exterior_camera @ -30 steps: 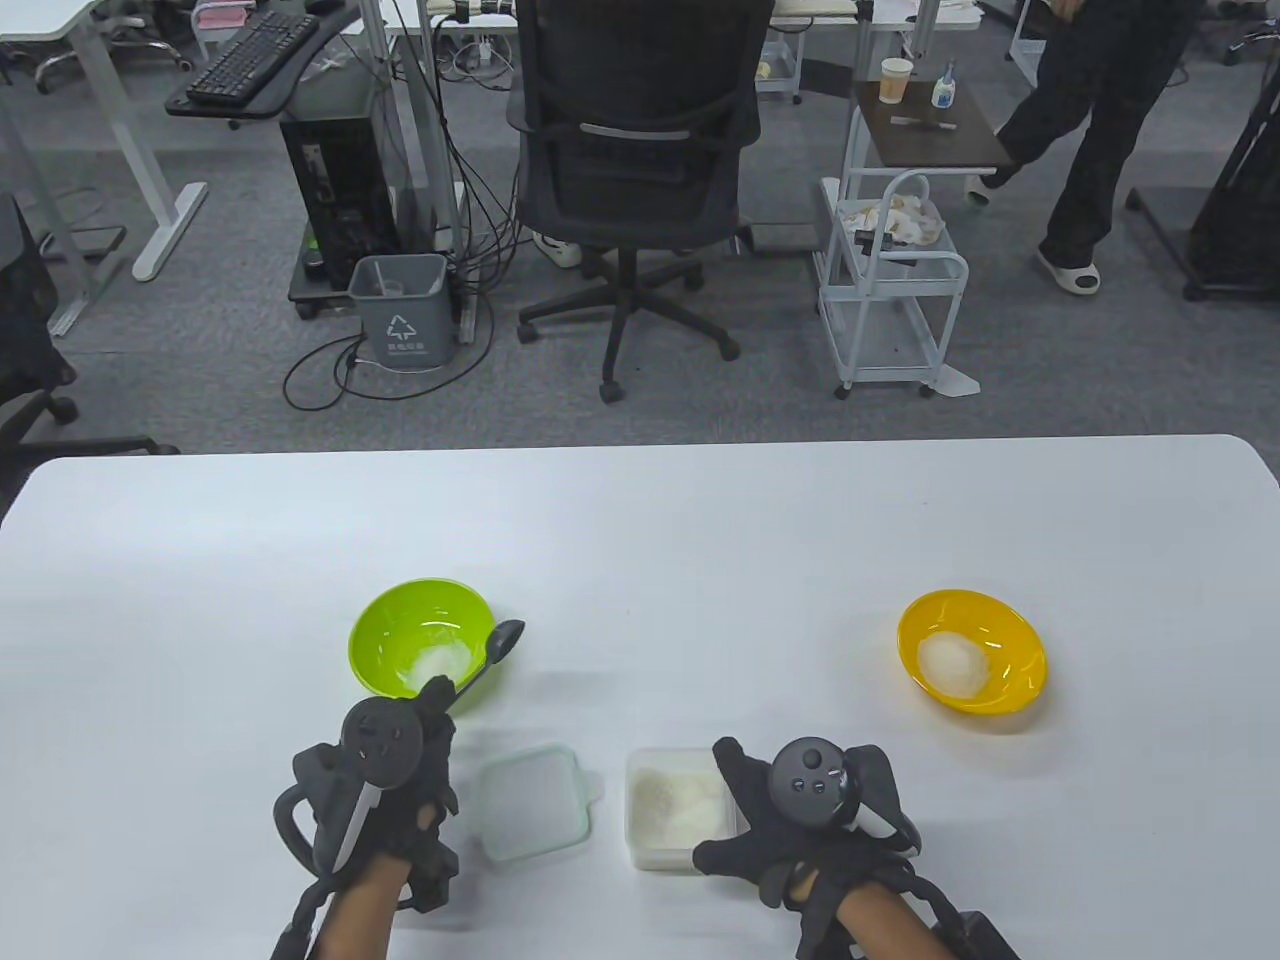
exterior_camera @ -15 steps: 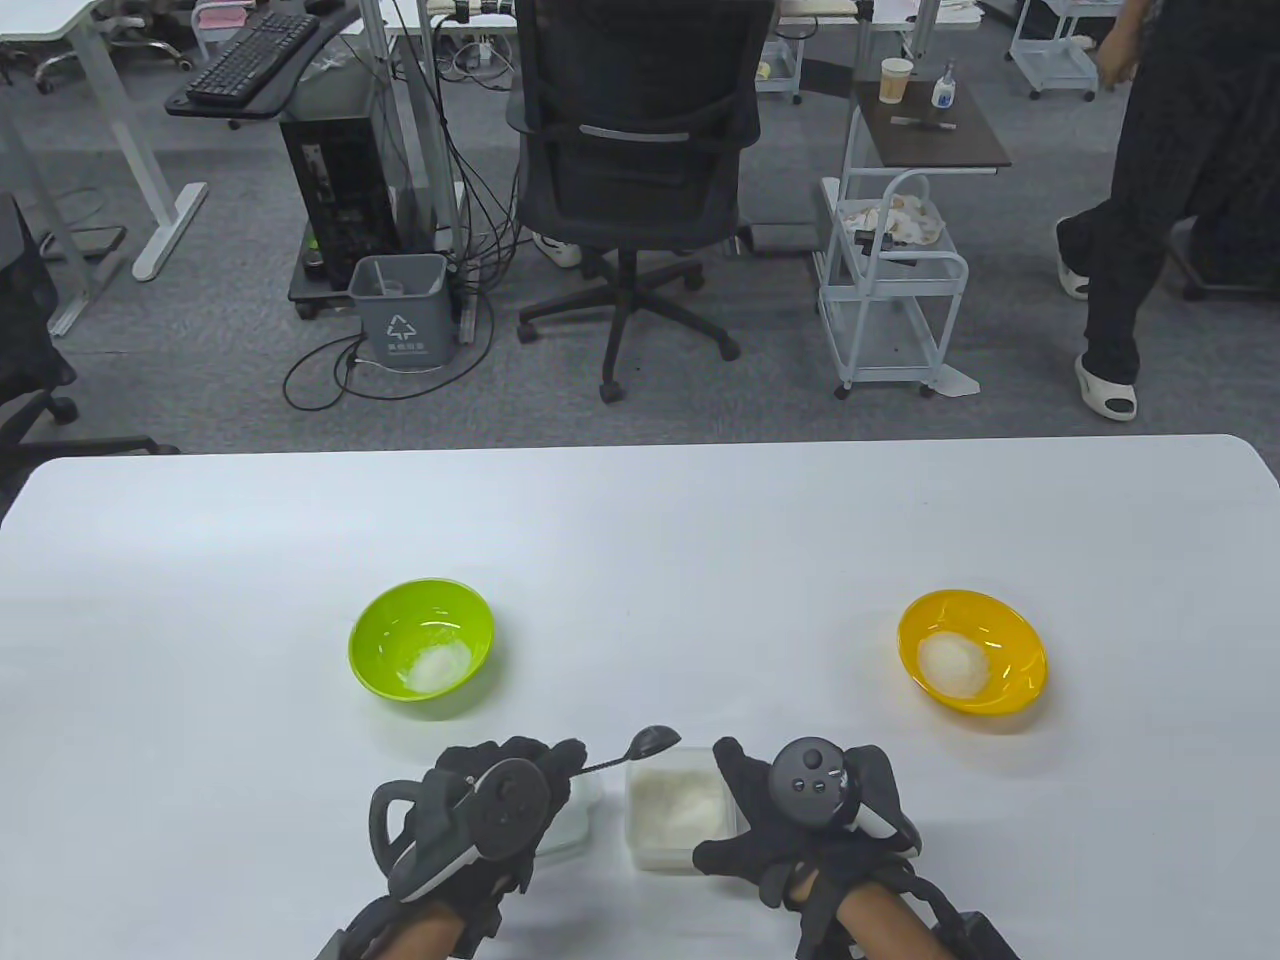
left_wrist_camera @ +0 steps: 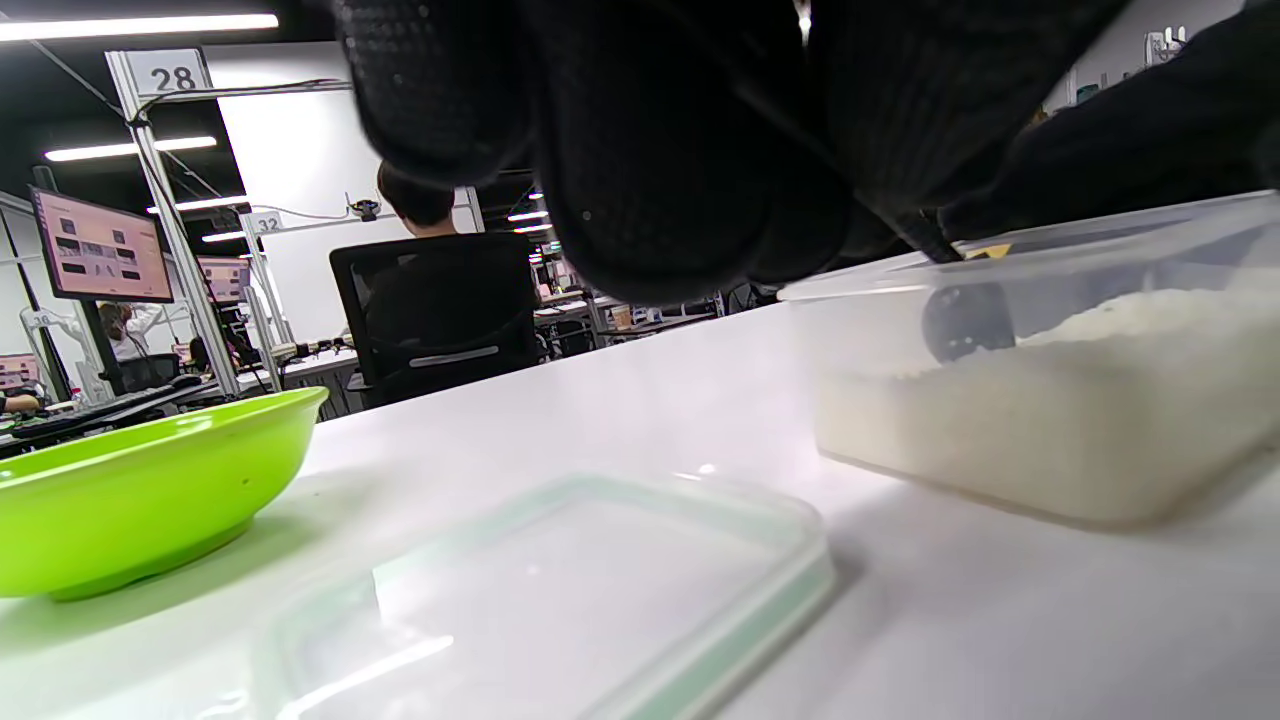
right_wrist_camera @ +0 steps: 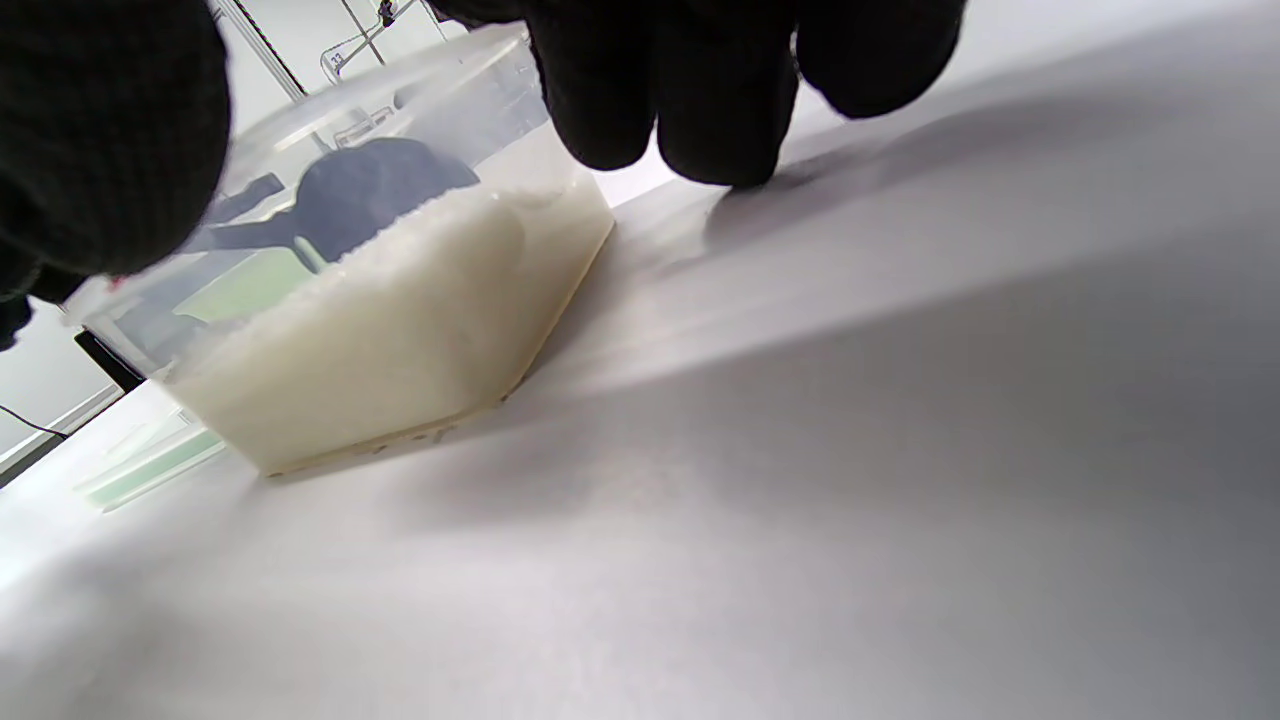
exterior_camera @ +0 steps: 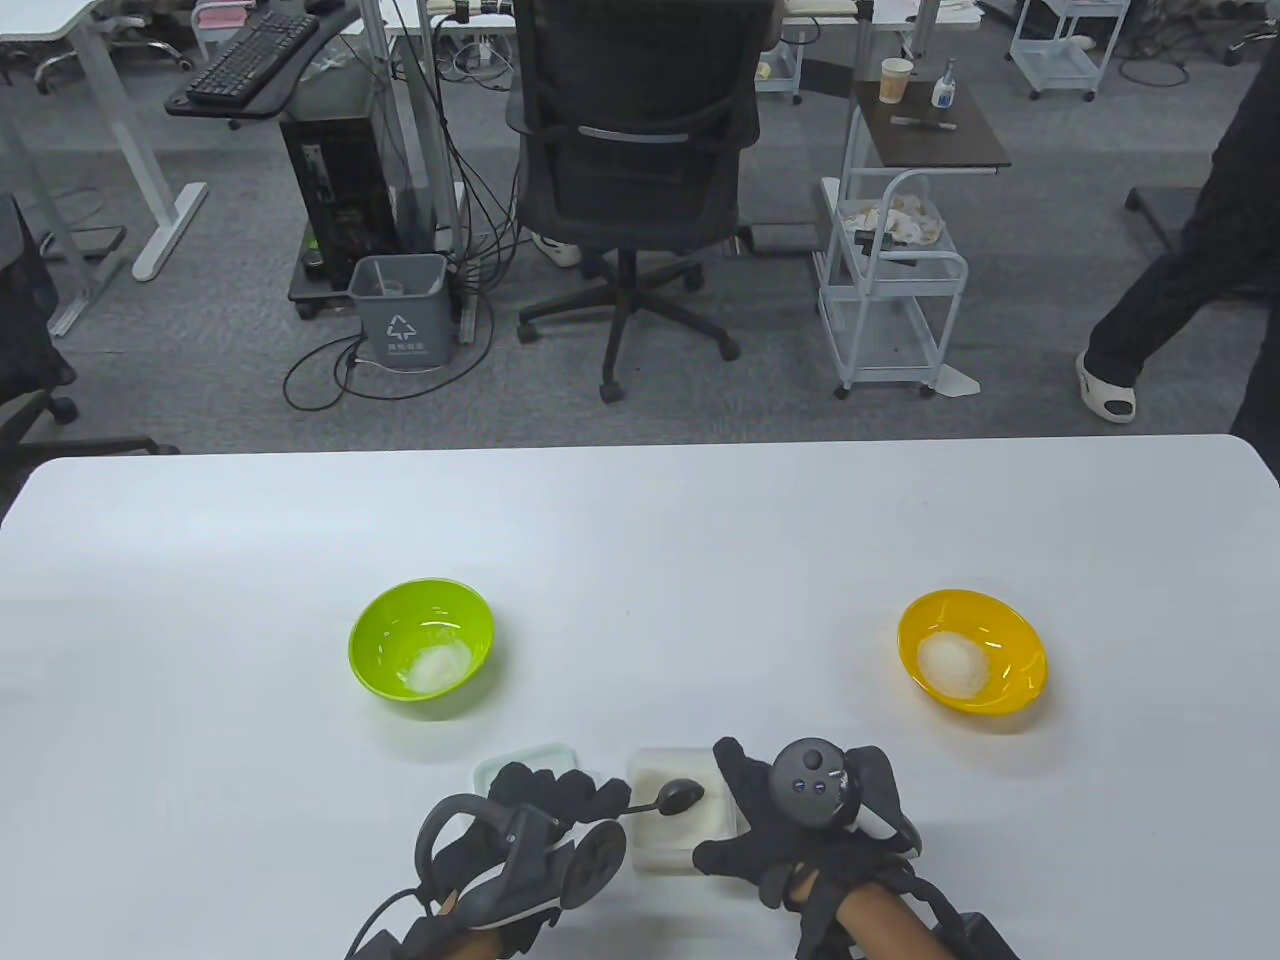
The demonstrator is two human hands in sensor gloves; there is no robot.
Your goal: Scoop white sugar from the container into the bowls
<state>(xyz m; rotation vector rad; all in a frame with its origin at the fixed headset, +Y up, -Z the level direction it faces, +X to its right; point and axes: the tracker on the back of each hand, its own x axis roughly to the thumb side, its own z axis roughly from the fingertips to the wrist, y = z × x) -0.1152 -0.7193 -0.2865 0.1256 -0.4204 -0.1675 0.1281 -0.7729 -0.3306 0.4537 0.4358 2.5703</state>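
A clear square container (exterior_camera: 668,818) of white sugar sits at the table's front middle; it also shows in the left wrist view (left_wrist_camera: 1040,400) and the right wrist view (right_wrist_camera: 390,320). My left hand (exterior_camera: 545,810) grips a dark spoon (exterior_camera: 678,796) whose bowl is down in the sugar (right_wrist_camera: 375,195). My right hand (exterior_camera: 790,815) holds the container's right side, thumb at its front corner. A green bowl (exterior_camera: 421,648) with a little sugar stands to the back left. A yellow bowl (exterior_camera: 971,650) with a sugar mound stands at the right.
The container's clear lid with green rim (exterior_camera: 525,755) lies flat on the table left of the container, partly under my left hand; it also shows in the left wrist view (left_wrist_camera: 560,590). An office chair (exterior_camera: 632,150) and a white cart (exterior_camera: 890,290) stand beyond the table's far edge.
My left hand brought the spoon from beside the green bowl rightward and down into the sugar container. My right hand kept its hold. A person in the background walked to the right.
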